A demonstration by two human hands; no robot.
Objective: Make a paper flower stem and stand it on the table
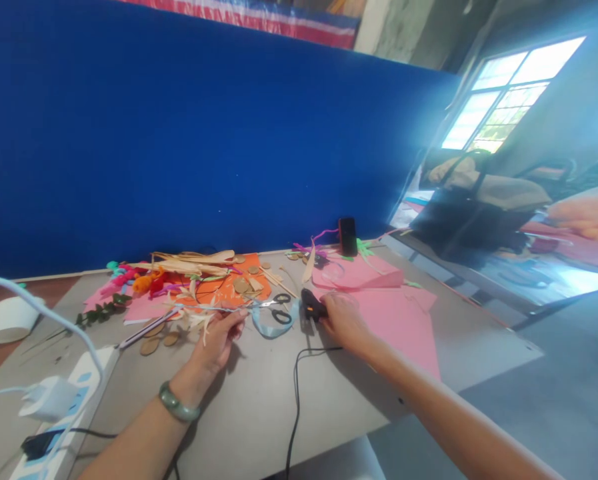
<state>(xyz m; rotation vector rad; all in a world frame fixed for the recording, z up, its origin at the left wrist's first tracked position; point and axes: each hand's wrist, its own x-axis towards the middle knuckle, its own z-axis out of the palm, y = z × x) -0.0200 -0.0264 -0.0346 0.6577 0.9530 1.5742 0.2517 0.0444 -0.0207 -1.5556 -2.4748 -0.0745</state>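
My right hand [343, 321] is closed around a black glue gun [311, 307], whose black cord [295, 393] runs down over the grey table [259, 407] toward me. My left hand [221, 337], with a green bangle on its wrist, pinches a thin pale stem or strip [206, 309] that lies across the table. Black-handled scissors [277, 305] rest between the two hands, on a loop of light blue ribbon [271, 327]. Dried leaves and petals lie just left of my left hand.
Orange paper [239, 283], pink paper sheets [399, 320], cardboard discs, coloured pipe cleaners and a green sprig [101, 311] litter the table. A black phone [348, 236] stands against the blue partition. A white power strip [63, 407] and a paper roll [13, 319] sit at left.
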